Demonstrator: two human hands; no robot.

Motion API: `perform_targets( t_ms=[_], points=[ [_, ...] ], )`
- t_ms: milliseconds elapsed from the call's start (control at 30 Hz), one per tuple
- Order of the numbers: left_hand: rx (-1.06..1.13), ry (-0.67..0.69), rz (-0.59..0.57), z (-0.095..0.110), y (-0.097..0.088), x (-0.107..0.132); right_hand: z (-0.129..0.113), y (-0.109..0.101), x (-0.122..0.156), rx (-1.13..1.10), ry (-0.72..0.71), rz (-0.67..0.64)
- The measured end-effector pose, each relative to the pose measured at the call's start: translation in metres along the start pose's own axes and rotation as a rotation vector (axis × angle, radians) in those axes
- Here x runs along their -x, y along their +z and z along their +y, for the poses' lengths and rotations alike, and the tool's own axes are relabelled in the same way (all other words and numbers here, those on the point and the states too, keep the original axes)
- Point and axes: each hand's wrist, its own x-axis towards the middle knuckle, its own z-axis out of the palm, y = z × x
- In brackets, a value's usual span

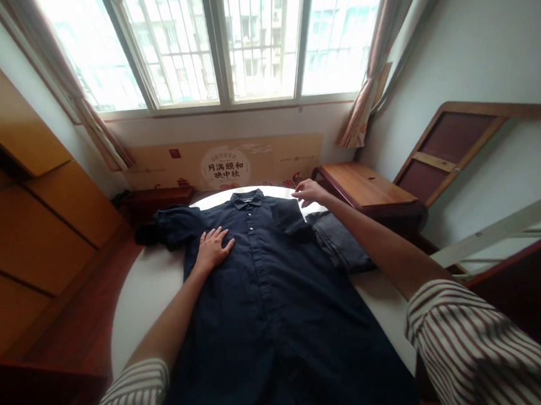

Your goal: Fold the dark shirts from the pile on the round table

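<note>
A dark navy button-up shirt [267, 277] lies spread face up on a white round table [138, 300], collar toward the window. My left hand [212, 247] rests flat on the shirt's chest, fingers spread. My right hand [309, 191] reaches to the far right shoulder, fingers curled in a pinch at the edge of the folded-in right sleeve [289, 216]. The left sleeve [173, 226] lies bunched out to the left.
Another dark grey garment [342, 243] lies on the table right of the shirt. A wooden side table [365, 189] stands at the right, wooden cabinets [41, 214] at the left. A printed cardboard panel [225, 165] leans under the window.
</note>
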Motion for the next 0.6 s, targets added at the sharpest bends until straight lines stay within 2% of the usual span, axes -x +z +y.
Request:
perform_targets(
  t_ms=[200, 333, 467, 600],
  points=[
    [-0.005, 0.004, 0.003, 0.001, -0.001, 0.000, 0.022, 0.020, -0.020, 0.129, 0.154, 0.022],
    [-0.008, 0.006, 0.015, 0.003, -0.003, 0.002, 0.033, 0.035, -0.035, 0.228, 0.230, -0.013],
    [-0.010, 0.012, 0.023, 0.003, -0.004, 0.003, 0.036, 0.040, -0.045, 0.341, 0.215, 0.019],
    [-0.007, 0.019, 0.036, 0.003, -0.003, 0.003, 0.036, 0.029, -0.042, 0.451, 0.144, 0.099]
  ],
)
